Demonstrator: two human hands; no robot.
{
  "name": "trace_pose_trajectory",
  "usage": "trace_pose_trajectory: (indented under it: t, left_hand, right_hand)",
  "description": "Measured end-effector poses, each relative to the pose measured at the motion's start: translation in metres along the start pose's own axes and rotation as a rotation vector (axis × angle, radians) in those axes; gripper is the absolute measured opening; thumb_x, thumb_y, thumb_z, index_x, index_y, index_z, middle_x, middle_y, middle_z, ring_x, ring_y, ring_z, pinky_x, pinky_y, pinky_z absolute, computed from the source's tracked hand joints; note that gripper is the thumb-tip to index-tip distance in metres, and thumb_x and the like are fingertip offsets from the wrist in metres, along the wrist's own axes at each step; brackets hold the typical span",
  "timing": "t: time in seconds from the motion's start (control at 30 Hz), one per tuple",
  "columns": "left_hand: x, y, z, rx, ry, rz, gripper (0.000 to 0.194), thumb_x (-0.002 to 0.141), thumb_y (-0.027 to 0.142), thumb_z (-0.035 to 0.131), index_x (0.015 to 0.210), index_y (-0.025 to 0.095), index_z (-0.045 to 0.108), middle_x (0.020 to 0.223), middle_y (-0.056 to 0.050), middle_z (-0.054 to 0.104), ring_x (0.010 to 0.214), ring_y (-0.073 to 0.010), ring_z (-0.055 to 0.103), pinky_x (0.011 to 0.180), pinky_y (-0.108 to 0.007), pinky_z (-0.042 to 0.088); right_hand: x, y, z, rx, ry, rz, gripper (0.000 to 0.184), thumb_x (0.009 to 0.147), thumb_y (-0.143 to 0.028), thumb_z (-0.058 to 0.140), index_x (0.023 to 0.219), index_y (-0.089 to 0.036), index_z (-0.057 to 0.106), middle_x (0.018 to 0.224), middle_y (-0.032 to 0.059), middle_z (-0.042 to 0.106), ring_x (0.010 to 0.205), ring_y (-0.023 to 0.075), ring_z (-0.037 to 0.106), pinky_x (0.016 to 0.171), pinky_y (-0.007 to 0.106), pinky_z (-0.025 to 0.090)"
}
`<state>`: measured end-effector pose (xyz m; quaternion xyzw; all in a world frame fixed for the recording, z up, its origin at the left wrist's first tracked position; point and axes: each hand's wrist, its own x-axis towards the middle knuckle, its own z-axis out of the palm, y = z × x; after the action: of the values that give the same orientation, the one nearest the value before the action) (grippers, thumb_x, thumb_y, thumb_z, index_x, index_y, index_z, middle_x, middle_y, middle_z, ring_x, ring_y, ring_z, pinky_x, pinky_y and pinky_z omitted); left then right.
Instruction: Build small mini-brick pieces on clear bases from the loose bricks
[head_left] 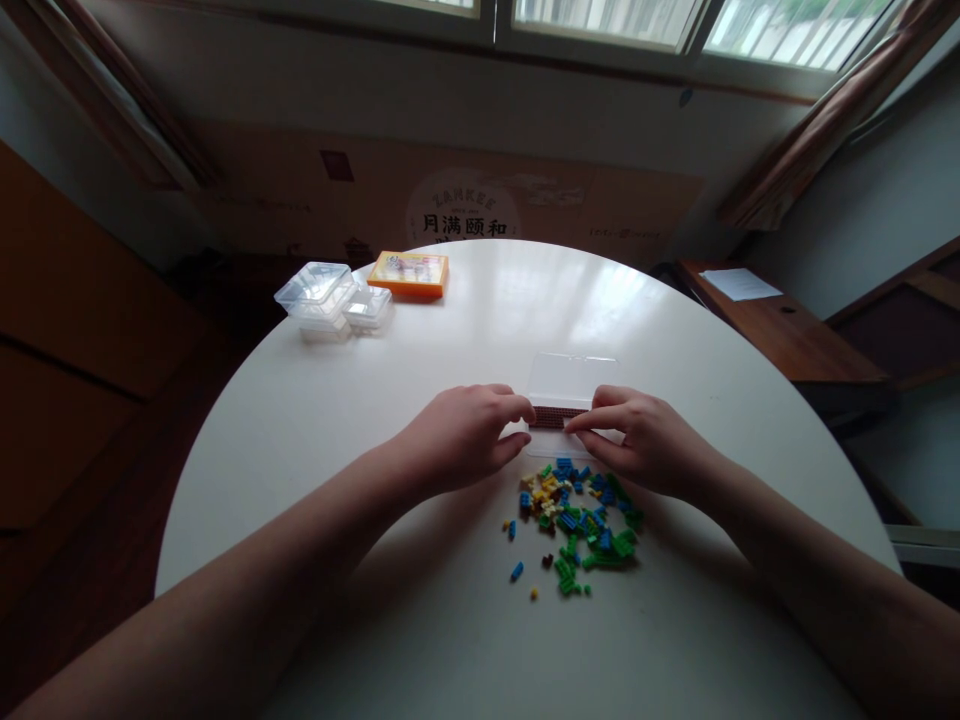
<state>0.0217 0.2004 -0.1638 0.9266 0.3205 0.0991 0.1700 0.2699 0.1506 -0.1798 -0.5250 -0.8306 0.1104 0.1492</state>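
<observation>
The left hand (466, 438) curls loosely open; the right hand (646, 438), I can't tell. They're seemingly aligning a brown studded strip (551, 415); gentle nudging suits next.

Tan panel (463, 205): "月满颐和" beneath arched "ZANKEE"; smaller lettering illegible.

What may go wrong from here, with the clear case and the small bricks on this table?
Both hands work close at the open clear case; a bump from the left hand or right hand might shift it and the brown studded pieces.

The loose brick pile lies just in front of the case, so a wrist might scatter it.

A lone blue piece lies apart from the pile and might be overlooked.
</observation>
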Motion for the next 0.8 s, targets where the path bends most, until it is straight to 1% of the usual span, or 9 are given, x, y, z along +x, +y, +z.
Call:
trace_pose_trajectory:
  t: [0.23,0.3,0.4,0.57,0.67,0.8]
  left_hand:
    - [0.000,0.000,0.000,-0.003,-0.001,-0.001,0.019,0.088,0.027,0.060,0.104,0.023,0.069,0.102,-0.003,0.070,0.076,-0.0173,0.063,0.069,-0.029,0.047]
    - [0.000,0.000,0.000,-0.004,-0.001,-0.001,0.019,0.088,0.026,0.060,0.105,0.023,0.069,0.101,-0.003,0.070,0.077,-0.0173,0.063,0.069,-0.029,0.047]
    - [0.000,0.000,-0.001,-0.016,-0.005,0.006,0.019,0.088,0.025,0.060,0.104,0.023,0.070,0.101,-0.003,0.070,0.077,-0.0167,0.063,0.069,-0.028,0.046]
    - [-0.002,-0.002,-0.009,-0.009,0.027,0.025,0.012,0.088,0.024,0.059,0.091,0.020,0.070,0.092,-0.002,0.069,0.070,-0.0133,0.059,0.064,-0.025,0.042]
    - [-0.003,-0.002,-0.016,-0.018,-0.028,0.057,0.010,0.087,0.022,0.060,0.084,0.020,0.069,0.084,-0.001,0.067,0.067,-0.0119,0.057,0.060,-0.023,0.038]
    - [-0.005,0.001,-0.020,-0.039,-0.176,0.096,0.009,0.084,0.022,0.063,0.077,0.019,0.067,0.078,0.000,0.065,0.067,-0.0113,0.055,0.060,-0.022,0.037]
  right_hand:
    - [0.000,-0.001,-0.002,0.014,-0.021,-0.001,0.021,0.090,-0.028,0.059,0.100,-0.029,0.077,0.087,0.0033,0.064,0.073,0.0131,0.058,0.067,0.026,0.044]
    - [-0.001,0.000,-0.004,0.009,-0.003,-0.007,0.021,0.088,-0.025,0.060,0.100,-0.029,0.077,0.088,0.0034,0.064,0.075,0.0138,0.058,0.069,0.027,0.045]
    - [-0.003,0.003,-0.007,0.008,0.062,-0.011,0.020,0.088,-0.023,0.060,0.097,-0.026,0.078,0.088,0.0045,0.064,0.077,0.0148,0.058,0.070,0.028,0.045]
    - [-0.007,0.006,-0.018,0.040,0.244,-0.017,0.018,0.088,-0.023,0.059,0.093,-0.021,0.076,0.083,0.0041,0.064,0.072,0.0134,0.057,0.061,0.025,0.044]
    - [-0.012,0.007,-0.025,0.077,0.336,-0.031,0.016,0.087,-0.020,0.060,0.092,-0.020,0.075,0.077,0.0017,0.063,0.065,0.0109,0.054,0.059,0.025,0.043]
    - [-0.016,0.005,-0.031,0.104,0.398,-0.038,0.016,0.086,-0.017,0.060,0.093,-0.019,0.075,0.073,0.0001,0.060,0.060,0.0092,0.050,0.059,0.025,0.042]
